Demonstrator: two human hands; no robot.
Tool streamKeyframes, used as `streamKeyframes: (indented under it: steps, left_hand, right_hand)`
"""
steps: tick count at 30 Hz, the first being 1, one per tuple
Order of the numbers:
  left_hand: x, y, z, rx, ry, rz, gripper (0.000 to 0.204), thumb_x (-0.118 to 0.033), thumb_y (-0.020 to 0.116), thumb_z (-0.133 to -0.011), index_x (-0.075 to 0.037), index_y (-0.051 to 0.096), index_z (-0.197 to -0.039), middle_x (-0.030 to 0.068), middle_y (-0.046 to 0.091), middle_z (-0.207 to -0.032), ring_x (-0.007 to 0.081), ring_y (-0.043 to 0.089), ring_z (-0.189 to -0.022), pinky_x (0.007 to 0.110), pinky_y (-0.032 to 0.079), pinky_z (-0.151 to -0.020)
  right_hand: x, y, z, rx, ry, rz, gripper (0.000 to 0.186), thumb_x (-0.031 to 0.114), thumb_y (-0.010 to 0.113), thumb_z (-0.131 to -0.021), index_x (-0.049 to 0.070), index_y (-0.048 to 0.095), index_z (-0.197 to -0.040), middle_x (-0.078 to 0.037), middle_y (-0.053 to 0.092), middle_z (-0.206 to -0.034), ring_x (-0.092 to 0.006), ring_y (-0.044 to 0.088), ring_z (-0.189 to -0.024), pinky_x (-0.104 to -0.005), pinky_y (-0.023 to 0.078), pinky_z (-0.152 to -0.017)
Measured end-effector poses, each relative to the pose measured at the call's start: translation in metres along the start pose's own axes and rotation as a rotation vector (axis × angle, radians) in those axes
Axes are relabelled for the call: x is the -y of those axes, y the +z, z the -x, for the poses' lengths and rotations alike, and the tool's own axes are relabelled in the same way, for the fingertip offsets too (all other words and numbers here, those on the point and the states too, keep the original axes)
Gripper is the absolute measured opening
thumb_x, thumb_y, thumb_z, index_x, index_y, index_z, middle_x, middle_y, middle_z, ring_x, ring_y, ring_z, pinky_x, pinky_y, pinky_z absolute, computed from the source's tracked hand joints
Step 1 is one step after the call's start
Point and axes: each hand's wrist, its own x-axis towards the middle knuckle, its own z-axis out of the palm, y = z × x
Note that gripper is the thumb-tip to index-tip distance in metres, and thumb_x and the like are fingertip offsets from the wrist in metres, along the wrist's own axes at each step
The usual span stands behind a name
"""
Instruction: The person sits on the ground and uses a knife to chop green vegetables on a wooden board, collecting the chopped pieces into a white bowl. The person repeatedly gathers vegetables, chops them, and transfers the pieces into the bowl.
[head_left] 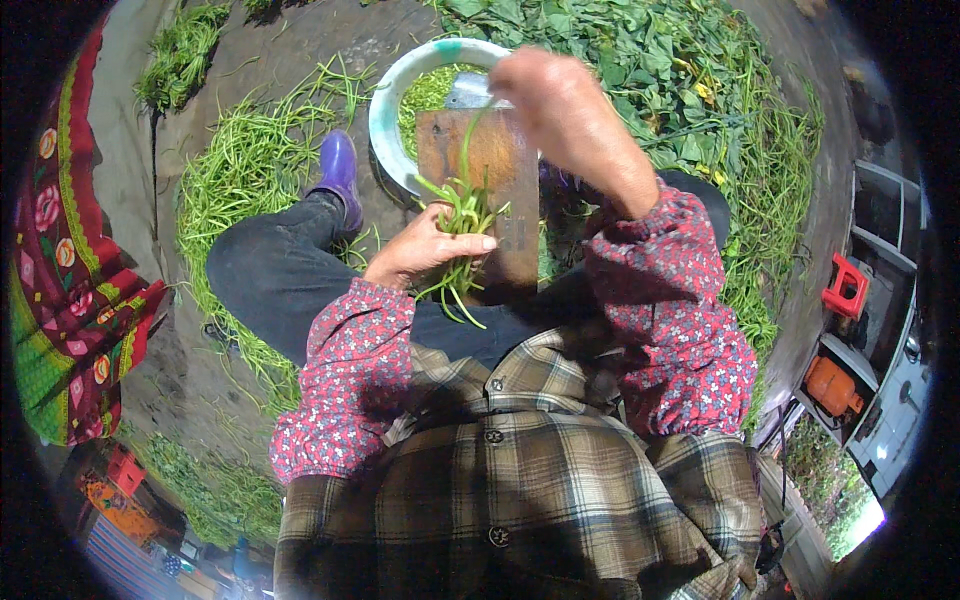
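My left hand (pixel 420 245) grips a bunch of slender green stems (pixel 462 270) over a brown wooden board (pixel 515 215), thumb across them. The board is set at the near side of a round pale basin (pixel 392 120) with a green patch on its rim and chopped green pieces (pixel 430 85) inside. Above the board's upper right, my right hand (pixel 555 115) is raised and slightly blurred, its fingers curled closed at the tip of a long stem that runs up from the bunch. A dull metal surface (pixel 465 90) shows partly behind that hand.
Heaps of cut stems (pixel 240 170) and leafy greens (pixel 650 60) surround my legs (pixel 260 265) and purple boot (pixel 338 180). A patterned red cloth (pixel 75 300) hangs at left. Red plastic items (pixel 845 285) and pale panels (pixel 890 450) are at right.
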Motion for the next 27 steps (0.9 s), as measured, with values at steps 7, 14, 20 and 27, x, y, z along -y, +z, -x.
streamKeyframes:
  steps: [7, 14, 20, 27]
  left_hand:
    - [0.004, -0.001, -0.003, -0.182, 0.102, 0.454, 0.016, -0.012, 0.064, -0.080, -0.006, 0.054, -0.091, 0.0005, 0.053, -0.072, 0.0115, 0.054, -0.061, 0.026, 0.045, -0.054]
    - [0.011, -0.008, -0.001, -0.195, 0.094, 0.711, 0.033, -0.031, 0.051, -0.090, -0.003, 0.054, -0.107, 0.0095, 0.061, -0.091, 0.0202, 0.061, -0.075, 0.031, 0.053, -0.064]
    - [0.007, -0.007, 0.007, 0.008, 0.212, 0.644, 0.036, -0.034, 0.058, -0.085, -0.005, 0.050, -0.105, 0.0010, 0.045, -0.074, 0.0150, 0.043, -0.070, 0.029, 0.039, -0.064]
    - [-0.028, -0.010, 0.014, -0.198, 0.340, 0.890, 0.011, -0.017, 0.046, -0.093, -0.006, 0.046, -0.093, -0.0017, 0.033, -0.066, 0.0092, 0.032, -0.059, 0.023, 0.031, -0.053]
  right_hand:
    - [0.001, -0.043, -0.007, -0.271, 0.240, -0.045, 0.008, 0.004, 0.058, -0.083, 0.000, 0.060, -0.089, -0.008, 0.061, -0.074, -0.0114, 0.055, -0.064, -0.0260, 0.045, -0.060]
    - [0.027, 0.029, 0.034, 0.234, 0.087, -0.529, 0.012, 0.007, 0.063, -0.075, 0.000, 0.059, -0.083, -0.014, 0.059, -0.078, -0.0296, 0.060, -0.073, -0.0346, 0.047, -0.064]
    - [0.029, 0.056, 0.042, 0.096, 0.369, -0.723, 0.018, 0.010, 0.065, -0.075, 0.000, 0.060, -0.089, -0.010, 0.061, -0.081, -0.0214, 0.061, -0.076, -0.0321, 0.048, -0.066]
    - [0.021, 0.081, 0.092, 0.140, 0.678, -0.981, 0.036, 0.017, 0.063, -0.081, -0.001, 0.055, -0.112, -0.014, 0.060, -0.105, -0.0196, 0.059, -0.094, -0.0290, 0.046, -0.079]
